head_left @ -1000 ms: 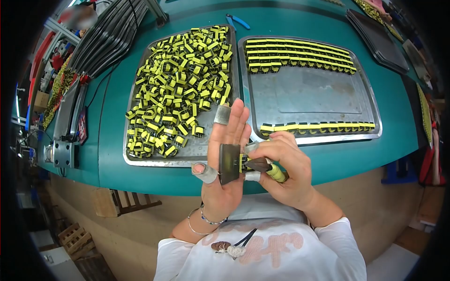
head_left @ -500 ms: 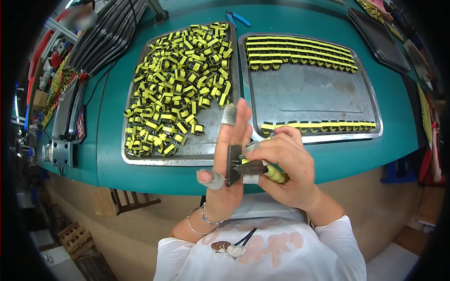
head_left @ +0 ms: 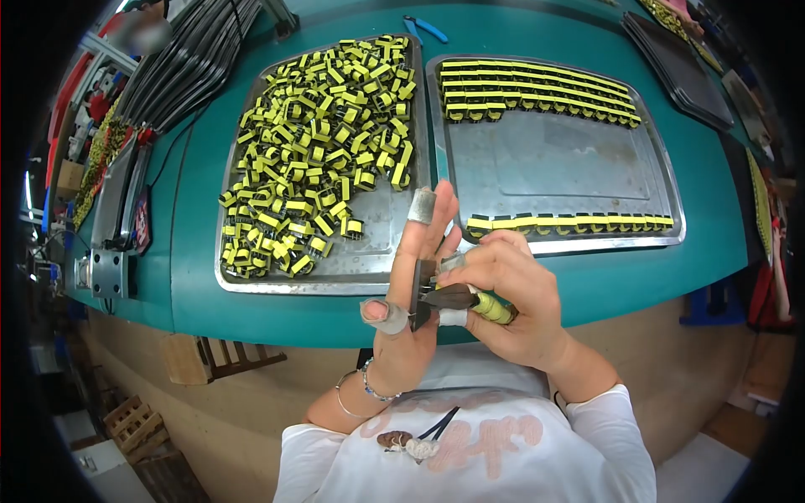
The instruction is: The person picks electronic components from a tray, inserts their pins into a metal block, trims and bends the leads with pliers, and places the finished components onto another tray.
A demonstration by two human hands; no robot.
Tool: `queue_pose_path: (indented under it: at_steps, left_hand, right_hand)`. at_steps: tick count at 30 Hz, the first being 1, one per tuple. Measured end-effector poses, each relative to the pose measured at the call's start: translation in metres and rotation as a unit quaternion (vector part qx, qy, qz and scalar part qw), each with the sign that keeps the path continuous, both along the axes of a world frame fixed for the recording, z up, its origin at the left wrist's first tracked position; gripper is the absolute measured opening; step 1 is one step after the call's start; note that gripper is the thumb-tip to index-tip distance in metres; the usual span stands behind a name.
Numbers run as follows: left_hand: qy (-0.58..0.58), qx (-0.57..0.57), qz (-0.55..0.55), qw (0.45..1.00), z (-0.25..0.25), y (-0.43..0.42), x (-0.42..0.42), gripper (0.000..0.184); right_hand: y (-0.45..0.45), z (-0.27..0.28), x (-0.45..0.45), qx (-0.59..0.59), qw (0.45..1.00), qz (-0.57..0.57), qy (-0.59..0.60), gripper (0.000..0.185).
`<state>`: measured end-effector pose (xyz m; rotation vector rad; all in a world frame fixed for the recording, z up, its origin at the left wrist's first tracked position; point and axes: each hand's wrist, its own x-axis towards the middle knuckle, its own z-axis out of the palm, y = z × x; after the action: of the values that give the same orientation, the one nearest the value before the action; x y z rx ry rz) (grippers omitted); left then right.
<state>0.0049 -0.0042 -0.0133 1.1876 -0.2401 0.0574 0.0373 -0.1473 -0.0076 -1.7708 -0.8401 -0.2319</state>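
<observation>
My left hand (head_left: 404, 289) is raised with its fingers stretched out and the thumb apart, grey tape around the thumb and one finger. A dark flat block (head_left: 420, 293) stands upright in the crook between that thumb and palm. My right hand (head_left: 521, 298) is closed around a tool with a yellow-wrapped handle (head_left: 493, 308) and a broad dark tip (head_left: 450, 297). The tip meets the block's right face. Thin pins and a bit of yellow show there, but my right fingers partly hide whatever part they belong to.
A metal tray (head_left: 369, 267) at left holds a heap of small yellow-and-black transformers (head_left: 323, 134). Another tray (head_left: 570, 168) at right has transformers in rows along its far and near edges. Blue-handled cutters (head_left: 428, 30) lie behind; black trays (head_left: 675, 71) stand at far right.
Both hands keep the same hold. My left hand and the block have shifted slightly right, and its fingers lean a little more to the right. The trays' contents look unchanged.
</observation>
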Motion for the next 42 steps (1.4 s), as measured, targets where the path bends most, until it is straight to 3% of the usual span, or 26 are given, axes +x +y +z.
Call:
queue_pose_path:
  at_steps: [7,22,28,31,34,40,42]
  left_hand:
    - [-0.017,-0.003,-0.006,1.0,-0.003,0.002,-0.002,0.094]
    - [0.036,0.043,0.036,0.998,0.006,-0.002,-0.002,0.119]
    - [0.046,0.071,0.114,0.99,0.011,-0.01,-0.001,0.125]
    - [0.073,0.109,0.039,0.991,0.014,-0.003,-0.004,0.126]
    - [0.019,0.119,0.003,0.993,0.014,0.003,-0.006,0.12]
    - [0.041,-0.001,0.001,0.999,0.012,-0.002,0.0,0.132]
    - [0.045,0.021,0.01,0.999,0.012,-0.002,0.0,0.134]
  right_hand:
    - [0.002,0.001,-0.002,-0.004,0.999,-0.018,-0.033,0.04]
    - [0.009,-0.008,-0.007,0.024,0.998,-0.042,-0.043,0.042]
    - [0.01,-0.009,-0.009,0.051,0.998,-0.03,-0.013,0.043]
    - [0.007,-0.009,-0.005,0.062,0.998,0.001,0.021,0.042]
    - [0.006,-0.005,-0.006,0.052,0.999,-0.001,0.006,0.04]
    - [0.002,0.0,-0.007,0.047,0.999,0.004,0.018,0.037]
    - [0.004,-0.003,-0.004,0.071,0.997,0.018,0.03,0.037]
